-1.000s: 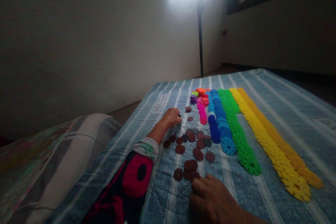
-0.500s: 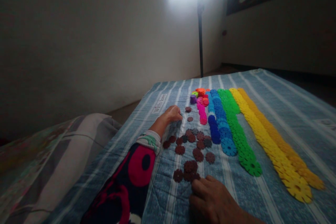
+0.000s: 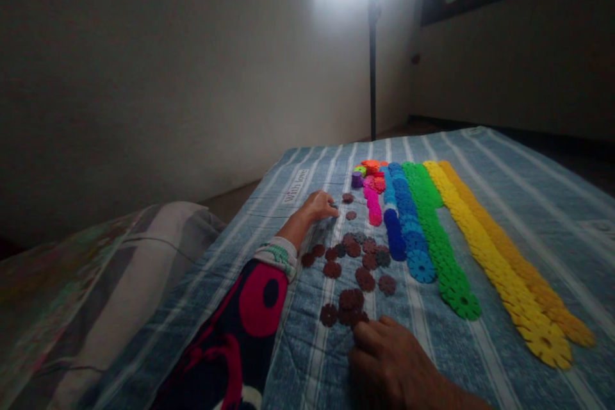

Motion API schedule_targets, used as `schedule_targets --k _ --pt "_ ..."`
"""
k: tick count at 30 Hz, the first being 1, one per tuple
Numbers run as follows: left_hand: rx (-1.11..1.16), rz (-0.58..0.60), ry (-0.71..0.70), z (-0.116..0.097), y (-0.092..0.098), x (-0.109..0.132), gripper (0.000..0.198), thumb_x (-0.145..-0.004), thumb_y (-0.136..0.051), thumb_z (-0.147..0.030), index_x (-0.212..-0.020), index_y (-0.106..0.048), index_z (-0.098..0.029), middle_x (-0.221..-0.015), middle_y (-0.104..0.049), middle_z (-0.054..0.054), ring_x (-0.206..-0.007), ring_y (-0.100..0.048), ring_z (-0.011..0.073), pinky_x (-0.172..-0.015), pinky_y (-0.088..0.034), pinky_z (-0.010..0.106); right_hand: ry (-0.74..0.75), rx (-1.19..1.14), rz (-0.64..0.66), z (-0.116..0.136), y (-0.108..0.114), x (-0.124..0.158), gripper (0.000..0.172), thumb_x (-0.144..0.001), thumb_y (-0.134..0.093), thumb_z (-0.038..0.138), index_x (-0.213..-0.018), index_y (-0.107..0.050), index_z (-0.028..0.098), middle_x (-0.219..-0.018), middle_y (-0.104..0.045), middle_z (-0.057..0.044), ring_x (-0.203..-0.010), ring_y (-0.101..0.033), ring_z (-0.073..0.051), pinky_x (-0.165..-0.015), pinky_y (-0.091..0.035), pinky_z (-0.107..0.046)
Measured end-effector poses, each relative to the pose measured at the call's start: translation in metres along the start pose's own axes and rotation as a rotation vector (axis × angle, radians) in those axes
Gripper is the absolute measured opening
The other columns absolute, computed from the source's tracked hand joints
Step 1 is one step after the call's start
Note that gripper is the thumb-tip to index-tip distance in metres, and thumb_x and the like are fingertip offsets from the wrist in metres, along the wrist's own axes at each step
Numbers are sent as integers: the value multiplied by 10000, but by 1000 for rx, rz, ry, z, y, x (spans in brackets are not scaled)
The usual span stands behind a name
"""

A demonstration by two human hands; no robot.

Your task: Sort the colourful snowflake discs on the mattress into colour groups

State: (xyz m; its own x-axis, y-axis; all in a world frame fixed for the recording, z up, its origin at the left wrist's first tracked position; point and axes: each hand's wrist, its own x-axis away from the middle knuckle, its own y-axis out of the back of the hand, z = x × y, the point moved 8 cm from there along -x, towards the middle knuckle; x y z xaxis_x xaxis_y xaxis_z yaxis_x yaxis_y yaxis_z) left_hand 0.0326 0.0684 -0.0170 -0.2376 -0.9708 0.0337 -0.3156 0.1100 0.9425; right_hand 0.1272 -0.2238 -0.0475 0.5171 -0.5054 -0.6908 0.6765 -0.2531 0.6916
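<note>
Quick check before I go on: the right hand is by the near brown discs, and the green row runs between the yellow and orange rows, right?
Not quite: the green row runs between the blue row and the yellow row, as the head view shows. The rest stands.

- The front brown pile (image 3: 351,299), notched round the rims like small flowers, lies flat with discs overlapping.
- A single brown disc (image 3: 329,314) rests flat just left of that pile.
- Farther back, two larger brown discs lie flat and apart: the left one (image 3: 365,278) and the right one (image 3: 387,284).
- Behind them spreads a loose mixed patch (image 3: 353,249) of brown and dark grey discs, some overlapping; a grey disc (image 3: 383,258) sits at its right edge.
- Leftmost lies a dark brown disc (image 3: 308,259).
- Farthest off are two spaced brown pieces, the nearer (image 3: 351,215) and the farther (image 3: 347,197).
</note>
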Motion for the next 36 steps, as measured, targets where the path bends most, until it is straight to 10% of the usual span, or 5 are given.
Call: schedule_targets --k 6,13,18,31,36 --pt "-66 -75 27 16 5 24 508 -702 -692 -339 -1162 -678 -123 -985 -727 69 -893 -654 203 -810 -484 252 -10 -12 27 0 1 -1 262 -919 -490 237 -661 -468 201 -658 -497 6 -578 -394 -128 -545 -227 -306" --pt "-159 -159 83 44 27 79 362 -775 -605 -348 -1048 -712 -135 -1000 -722 93 -910 -646 216 -832 -471 270 -18 -19 36 -2 -6 3 284 -934 -475 251 -654 -471 204 -645 -496 12 -569 -402 -127 -546 -227 -304" --pt "-217 -2 112 64 32 118 327 -725 -609 -346 -968 -719 -157 -834 -698 45 -784 -622 194 -681 -431 246 -30 -52 -1 -2 1 0 296 -940 -446 224 -645 -470 205 -633 -498 11 -558 -398 -129 -543 -222 -309" --pt "56 310 -70 18 0 136 282 -600 -572 -145 -837 -722 -167 -635 -599 -34 -597 -537 120 -532 -343 208 -36 -60 -9 -2 2 2 309 -923 -433 172 -618 -479 194 -615 -502 13 -541 -395 -114 -532 -243 -284" --pt "64 168 -95 9 2 117 396 -691 -537 -144 -1051 -700 -145 -690 -630 -8 -631 -562 127 -594 -391 216 -120 -184 -9 -7 16 -9 271 -891 -438 152 -633 -501 202 -630 -544 3 -547 -444 -114 -518 -288 -267"
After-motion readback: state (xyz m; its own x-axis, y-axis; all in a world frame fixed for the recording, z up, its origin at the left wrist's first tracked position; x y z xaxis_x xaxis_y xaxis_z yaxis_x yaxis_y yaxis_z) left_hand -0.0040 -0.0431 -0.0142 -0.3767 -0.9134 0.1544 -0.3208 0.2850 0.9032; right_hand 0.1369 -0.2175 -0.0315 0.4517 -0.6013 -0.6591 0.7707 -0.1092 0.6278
